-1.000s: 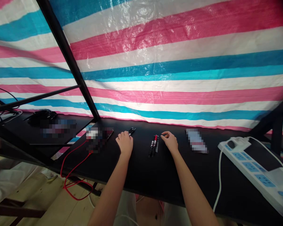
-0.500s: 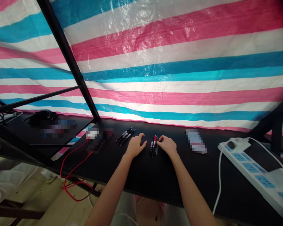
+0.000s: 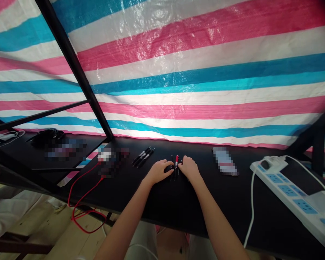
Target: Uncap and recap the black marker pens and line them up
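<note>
On the black desk [image 3: 162, 207] a small bunch of pens lies between my two hands. One pen with a red part [image 3: 177, 159] stands out among the dark ones. My left hand [image 3: 160, 172] is at the bunch's left side, thumb and fingers curled in around a dark pen [image 3: 172, 159]. From the right, my right hand [image 3: 190, 168] has its thumb and fingers closed at the bunch's edge, on a pen mostly hidden by them. Several black pens [image 3: 143, 157] lie side by side, slanted, beyond my left hand.
A blurred-out phone-like object [image 3: 225, 161] lies to the right, near a white power strip [image 3: 289, 193] with plugs and cable. Red cables [image 3: 78, 196] hang over the front edge at left, beside pixelated items. A black metal frame [image 3: 76, 72] and striped sheet [image 3: 192, 86] stand behind.
My left hand has moved right to the bunch and its fingers have closed in. My right hand has shifted slightly left, and the pens in the bunch have spread a little.
</note>
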Tool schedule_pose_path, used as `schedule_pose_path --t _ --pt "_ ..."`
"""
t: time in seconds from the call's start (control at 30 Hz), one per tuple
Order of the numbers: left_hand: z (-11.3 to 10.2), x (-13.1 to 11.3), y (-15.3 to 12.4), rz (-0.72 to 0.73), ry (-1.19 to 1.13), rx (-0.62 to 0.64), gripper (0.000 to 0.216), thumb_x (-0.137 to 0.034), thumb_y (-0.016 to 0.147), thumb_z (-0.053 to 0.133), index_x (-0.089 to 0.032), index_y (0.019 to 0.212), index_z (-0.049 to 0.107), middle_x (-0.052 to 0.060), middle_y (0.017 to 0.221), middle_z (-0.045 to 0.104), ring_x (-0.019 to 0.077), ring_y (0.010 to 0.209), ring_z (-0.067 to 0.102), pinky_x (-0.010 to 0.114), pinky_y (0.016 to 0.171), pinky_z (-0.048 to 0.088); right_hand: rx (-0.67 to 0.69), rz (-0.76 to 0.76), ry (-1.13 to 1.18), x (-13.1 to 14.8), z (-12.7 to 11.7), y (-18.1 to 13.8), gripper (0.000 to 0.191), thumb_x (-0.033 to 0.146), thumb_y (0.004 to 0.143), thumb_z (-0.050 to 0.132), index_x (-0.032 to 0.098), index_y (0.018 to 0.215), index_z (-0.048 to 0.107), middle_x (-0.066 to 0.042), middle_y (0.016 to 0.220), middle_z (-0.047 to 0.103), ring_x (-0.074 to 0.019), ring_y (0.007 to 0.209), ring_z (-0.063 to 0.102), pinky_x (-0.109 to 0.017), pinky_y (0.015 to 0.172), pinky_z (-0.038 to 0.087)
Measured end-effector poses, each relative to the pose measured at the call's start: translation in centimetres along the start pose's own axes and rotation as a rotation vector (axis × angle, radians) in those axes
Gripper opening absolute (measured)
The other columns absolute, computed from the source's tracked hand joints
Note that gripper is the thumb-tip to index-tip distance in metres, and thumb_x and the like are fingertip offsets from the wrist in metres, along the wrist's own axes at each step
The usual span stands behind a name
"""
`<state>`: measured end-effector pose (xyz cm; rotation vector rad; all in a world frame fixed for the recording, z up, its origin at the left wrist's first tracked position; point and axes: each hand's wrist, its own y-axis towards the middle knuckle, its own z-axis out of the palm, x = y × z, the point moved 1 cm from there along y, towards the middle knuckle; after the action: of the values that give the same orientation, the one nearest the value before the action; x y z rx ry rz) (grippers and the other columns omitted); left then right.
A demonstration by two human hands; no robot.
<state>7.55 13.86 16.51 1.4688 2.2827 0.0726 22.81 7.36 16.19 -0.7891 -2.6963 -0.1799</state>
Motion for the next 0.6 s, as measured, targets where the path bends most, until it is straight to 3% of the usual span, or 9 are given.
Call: schedule_pose_path --t 0.33,0.6 --pt "0.1 1.0 0.2 -0.132 -0.005 -0.059 0.015 -0.035 0.077 0.050 -0.021 0.078 0.053 -0.003 0.067 0.050 0.0118 0.064 0.047 0.022 0.056 0.030 -0.029 0.022 -0.088 -0.1 -0.2 -0.4 0.019 0.021 0.075 0.042 0.011 0.090 0.051 -0.013 0.088 0.058 -0.0250 0.081 0.060 -0.031 0.066 0.042" --pt "-0.4 1.9 0.0 -0.332 -0.003 -0.072 0.021 -0.022 0.072 0.050 -0.022 0.093 0.048 -0.005 0.064 0.050 0.0118 0.063 0.050 0.021 0.055 0.029 -0.027 0.019 -0.127 -0.8 -0.2 -0.4 0.017 0.021 0.079 0.039 0.013 0.089 0.049 -0.012 0.086 0.058 -0.0227 0.079 0.060 -0.029 0.063 0.041"
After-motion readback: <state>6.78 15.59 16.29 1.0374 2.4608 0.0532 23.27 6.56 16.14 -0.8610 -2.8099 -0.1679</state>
